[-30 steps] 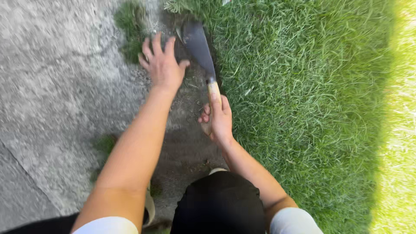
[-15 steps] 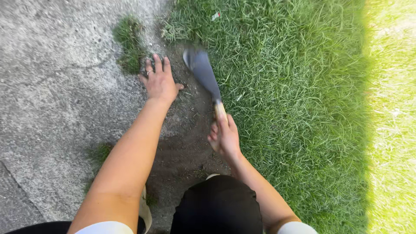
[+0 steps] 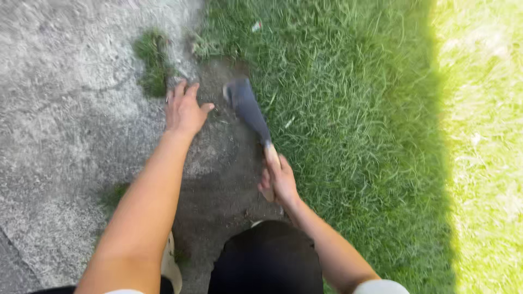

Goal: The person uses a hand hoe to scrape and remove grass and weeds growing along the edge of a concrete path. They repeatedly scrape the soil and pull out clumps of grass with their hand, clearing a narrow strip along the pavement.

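The right hand (image 3: 279, 182) is closed around the pale wooden handle of a broad-bladed knife (image 3: 248, 109), thumb lying along the top of the handle. The dark blade runs up and to the left from the hand, blurred, with its wide tip over the bare dirt strip (image 3: 226, 163) just where that strip meets the lawn (image 3: 348, 120). The left hand (image 3: 185, 111) is spread open, fingers fanned and palm down, pressed flat on the ground at the edge of the concrete slab (image 3: 60, 125); it holds nothing. It lies just beside the blade's tip, apart from it, with a narrow gap of soil between. Just beyond the left fingertips a small tuft of grass (image 3: 152, 62) grows out of the concrete near its far edge, and a smaller green patch (image 3: 114, 196) sits beside the left forearm. The dirt strip runs between the concrete on the left and the lawn on the right. Farther right, the lawn passes from shade into bright sunlight. At the bottom, the person's dark-clothed knee (image 3: 267, 261) is bent over the dirt, with a pale shoe (image 3: 170, 264) beside it.
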